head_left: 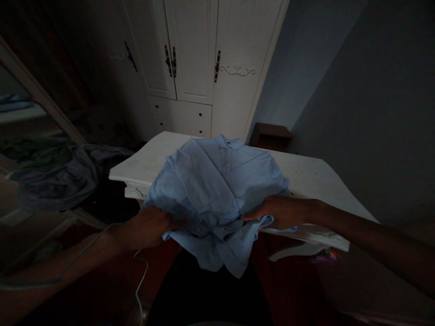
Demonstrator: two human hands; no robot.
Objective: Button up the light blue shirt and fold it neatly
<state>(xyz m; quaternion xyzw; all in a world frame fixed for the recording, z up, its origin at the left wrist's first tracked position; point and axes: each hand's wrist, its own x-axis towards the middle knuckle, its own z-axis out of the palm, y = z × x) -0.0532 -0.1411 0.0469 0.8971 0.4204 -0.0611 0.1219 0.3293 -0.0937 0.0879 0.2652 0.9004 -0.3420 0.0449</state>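
A light blue button-up shirt [217,185] lies front up on a white table [306,174], its collar at the far edge. One sleeve is folded diagonally across its front. The lower part is bunched, and the hem hangs over the near edge. At the lower left of the shirt, my left hand [161,225] is closed on the fabric, fingertips partly hidden. My right hand [277,210] grips the cloth on the other side, with a fold of hem curling over its fingers.
Behind the table stands a white wardrobe [190,81] with dark handles. A small brown cabinet [272,133] is by the wall. Grey and green clothes [61,172] are heaped at the left. A white cable [142,280] hangs near my left arm.
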